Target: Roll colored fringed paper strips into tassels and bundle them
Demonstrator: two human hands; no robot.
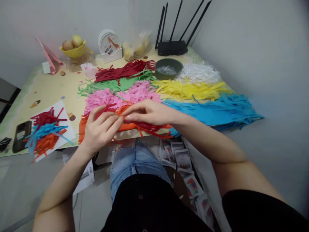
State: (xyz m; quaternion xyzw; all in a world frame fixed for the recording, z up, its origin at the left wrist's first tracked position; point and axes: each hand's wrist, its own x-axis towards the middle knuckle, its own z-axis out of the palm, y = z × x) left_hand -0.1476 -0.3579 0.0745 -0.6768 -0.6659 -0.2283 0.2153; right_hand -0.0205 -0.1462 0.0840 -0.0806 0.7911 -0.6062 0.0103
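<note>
While the two hands meet a little left of the centre of the frame, the left hand point(100, 128) comes from the lower left and the right hand point(151, 112) from the right side. Their fingertips are close together, with the fingers bent inward, but what lies between them is too small and too covered, so I cannot tell if either hand is clamped on a strip. Just under and around the fingers, at the near edge of the table point(50, 88), there are orange strips point(82, 129) and red strips point(151, 128), the red ones lying partly over the orange.

Behind the hands, in the middle of the frame, pink strips point(145, 91) are spread; above them come green strips point(123, 84) and then dark red strips point(126, 69). At the centre right lie blue strips point(217, 109), with yellow strips point(190, 90) above and white strips point(200, 73) higher still, beside a dark green bowl point(166, 76) holding something clear. In the left part of the frame, a white sheet point(69, 124) carries a small pile point(45, 132) of red, blue and orange strips, and a phone point(21, 137) is just beside it. A black router point(172, 47) stands at the upper right of centre, and a yellow basket point(76, 51) with round fruits point(69, 45) at the upper left.
</note>
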